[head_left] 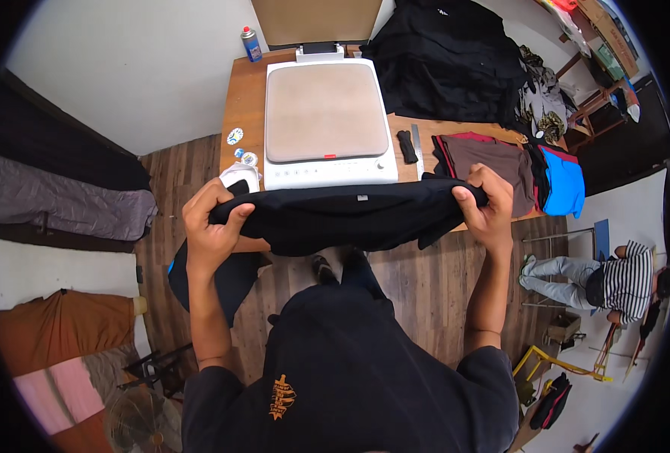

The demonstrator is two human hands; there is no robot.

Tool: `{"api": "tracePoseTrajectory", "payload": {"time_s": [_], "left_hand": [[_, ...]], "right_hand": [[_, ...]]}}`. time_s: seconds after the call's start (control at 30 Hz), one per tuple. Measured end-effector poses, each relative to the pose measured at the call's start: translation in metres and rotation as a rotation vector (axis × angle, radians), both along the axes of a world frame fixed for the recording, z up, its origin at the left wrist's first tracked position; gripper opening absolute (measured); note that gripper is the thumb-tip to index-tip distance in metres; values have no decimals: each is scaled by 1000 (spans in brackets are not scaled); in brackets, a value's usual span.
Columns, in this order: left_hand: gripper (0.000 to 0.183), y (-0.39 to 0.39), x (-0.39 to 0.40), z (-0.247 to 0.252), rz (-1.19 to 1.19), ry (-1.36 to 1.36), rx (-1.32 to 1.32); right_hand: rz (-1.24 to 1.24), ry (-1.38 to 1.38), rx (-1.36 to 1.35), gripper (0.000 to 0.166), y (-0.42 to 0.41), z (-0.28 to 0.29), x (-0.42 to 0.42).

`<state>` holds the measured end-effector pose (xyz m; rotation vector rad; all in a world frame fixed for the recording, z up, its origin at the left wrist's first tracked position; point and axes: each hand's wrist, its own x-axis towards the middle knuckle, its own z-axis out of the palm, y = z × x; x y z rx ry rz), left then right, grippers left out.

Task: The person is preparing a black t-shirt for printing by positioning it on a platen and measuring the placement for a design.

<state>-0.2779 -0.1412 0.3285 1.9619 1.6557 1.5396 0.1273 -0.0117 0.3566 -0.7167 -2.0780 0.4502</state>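
My left hand (213,218) and my right hand (489,204) grip the two ends of a black garment (346,218), thumbs on top. The cloth is stretched between them in front of my body, with a small pale tag at its upper edge. Just beyond it, on a wooden table (239,96), stands a white heat press (329,175) with its lid raised. Its beige padded platen (326,110) has nothing on it. Near my left hand is a white object (245,176), partly hidden by the garment.
Right of the press lie a rolled black cloth (407,147), a metal ruler (417,148), folded garments (490,164) and a black cloth heap (442,62). A spray can (251,44) stands at the back left. A person in a striped shirt (629,280) is at far right; a fan (142,422) stands lower left.
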Motion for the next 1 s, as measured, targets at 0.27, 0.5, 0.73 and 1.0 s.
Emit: {"api": "tracePoseTrajectory", "payload": {"time_s": [0.27, 0.5, 0.73, 1.0], "left_hand": [[75, -26, 1, -45, 203, 195, 211], [72, -31, 13, -65, 213, -80, 106], [67, -42, 16, -76, 188, -168, 11], [70, -57, 10, -80, 97, -107, -257]], "right_hand": [[-24, -74, -36, 39, -19, -12, 15], [-27, -79, -150, 38, -30, -36, 6], [-111, -15, -149, 20, -39, -51, -4], [-206, -99, -176, 9, -40, -67, -4]]}}
